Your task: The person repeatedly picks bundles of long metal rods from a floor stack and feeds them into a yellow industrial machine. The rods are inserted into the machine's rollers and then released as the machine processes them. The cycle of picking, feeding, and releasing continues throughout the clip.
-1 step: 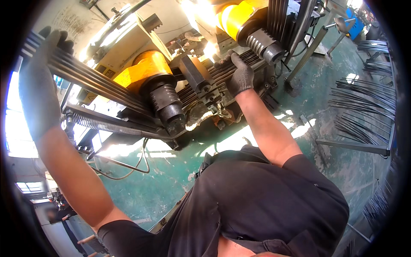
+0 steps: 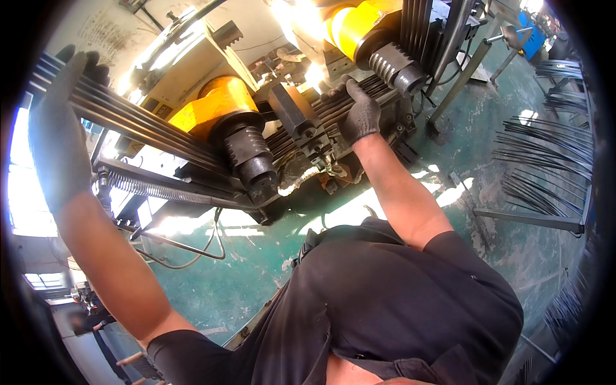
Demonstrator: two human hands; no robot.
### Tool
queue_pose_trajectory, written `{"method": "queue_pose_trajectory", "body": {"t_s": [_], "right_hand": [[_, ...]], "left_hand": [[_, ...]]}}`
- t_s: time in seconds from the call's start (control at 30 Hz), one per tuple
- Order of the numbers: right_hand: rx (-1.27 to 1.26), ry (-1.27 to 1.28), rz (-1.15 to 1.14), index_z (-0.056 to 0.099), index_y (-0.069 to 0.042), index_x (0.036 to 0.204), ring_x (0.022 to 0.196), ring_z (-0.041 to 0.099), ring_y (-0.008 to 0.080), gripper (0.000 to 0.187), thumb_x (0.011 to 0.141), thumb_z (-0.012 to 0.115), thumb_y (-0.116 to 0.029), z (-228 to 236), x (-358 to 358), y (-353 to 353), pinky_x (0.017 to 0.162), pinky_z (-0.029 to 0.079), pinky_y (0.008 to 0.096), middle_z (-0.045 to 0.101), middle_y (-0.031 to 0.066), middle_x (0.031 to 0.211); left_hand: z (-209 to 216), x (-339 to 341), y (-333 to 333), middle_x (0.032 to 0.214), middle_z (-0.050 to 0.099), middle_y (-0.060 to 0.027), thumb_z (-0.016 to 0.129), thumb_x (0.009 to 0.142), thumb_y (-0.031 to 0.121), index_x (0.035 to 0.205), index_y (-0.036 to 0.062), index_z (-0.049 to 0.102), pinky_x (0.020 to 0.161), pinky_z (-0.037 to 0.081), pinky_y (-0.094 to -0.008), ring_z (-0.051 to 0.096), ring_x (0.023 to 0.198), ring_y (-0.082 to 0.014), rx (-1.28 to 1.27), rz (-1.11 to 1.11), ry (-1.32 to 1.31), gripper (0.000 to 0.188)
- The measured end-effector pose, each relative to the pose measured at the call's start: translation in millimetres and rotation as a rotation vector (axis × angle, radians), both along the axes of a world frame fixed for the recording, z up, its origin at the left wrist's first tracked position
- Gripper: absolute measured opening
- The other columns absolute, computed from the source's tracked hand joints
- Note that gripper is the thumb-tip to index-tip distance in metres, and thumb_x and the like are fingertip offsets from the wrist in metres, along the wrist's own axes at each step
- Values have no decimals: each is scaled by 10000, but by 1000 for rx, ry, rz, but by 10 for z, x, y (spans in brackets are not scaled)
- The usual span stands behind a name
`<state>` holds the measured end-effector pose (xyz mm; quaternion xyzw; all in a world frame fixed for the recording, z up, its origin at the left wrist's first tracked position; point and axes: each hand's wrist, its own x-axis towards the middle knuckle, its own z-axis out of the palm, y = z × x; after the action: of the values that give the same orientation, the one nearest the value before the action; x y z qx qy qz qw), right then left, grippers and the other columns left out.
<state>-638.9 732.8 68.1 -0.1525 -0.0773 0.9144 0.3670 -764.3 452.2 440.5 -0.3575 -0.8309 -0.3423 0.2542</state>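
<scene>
Both my hands wear dark gloves. My left hand point(image 2: 63, 131) is at the far left, its fingers closed around the outer part of a bundle of long dark metal rods point(image 2: 138, 119). The rods slant down to the right, past a ribbed black roller point(image 2: 249, 154) on a yellow machine head point(image 2: 218, 109). My right hand point(image 2: 361, 115) is closed on the rods point(image 2: 330, 110) between the two yellow heads, thumb on top; its fingertips are partly hidden behind the rods. Beside it sits a dark metal block point(image 2: 292, 110) with a clamp-like fitting point(image 2: 324, 157) below.
A second yellow head point(image 2: 359, 29) with a ribbed roller point(image 2: 394, 64) stands at the upper right. A coiled spring point(image 2: 157, 186) and a looped cable point(image 2: 215, 247) hang at the left. More rods point(image 2: 545, 147) lie on a metal rack point(image 2: 529, 219) at the right, above the green floor point(image 2: 212, 289).
My left hand has shifted very slightly, and the rods' left part has moved a little with it. My right hand has stayed in place.
</scene>
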Motion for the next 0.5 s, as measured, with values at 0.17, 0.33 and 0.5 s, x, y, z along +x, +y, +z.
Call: {"method": "queue_pose_trajectory", "body": {"t_s": [0.17, 0.33, 0.5], "right_hand": [[207, -154, -14, 689, -14, 1059, 847, 694, 251, 199, 1075, 608, -195, -20, -8, -100, 834, 579, 404, 725, 111, 971], [205, -252, 68, 714, -12, 948, 862, 713, 239, 320, 1090, 568, -258, -223, 78, -186, 843, 567, 373, 756, 116, 926], [243, -307, 58, 709, -15, 1050, 933, 726, 226, 261, 1093, 570, -231, -242, 168, -97, 856, 586, 354, 748, 104, 1010]], "left_hand": [[72, -144, -384, 1200, 785, -85, 624, 1045, 233, 1334, 79, 734, 1096, 484, -320, 734, 1126, -165, 40, -1, -135, 345], [58, -98, -455, 1170, 775, -139, 765, 974, 258, 1330, 20, 715, 1085, 490, -323, 723, 1131, -199, 33, -42, -349, 432], [-32, -56, -346, 1170, 774, -126, 788, 963, 299, 1368, 16, 689, 1044, 503, -342, 721, 1103, -200, -6, -85, -297, 504]]}}
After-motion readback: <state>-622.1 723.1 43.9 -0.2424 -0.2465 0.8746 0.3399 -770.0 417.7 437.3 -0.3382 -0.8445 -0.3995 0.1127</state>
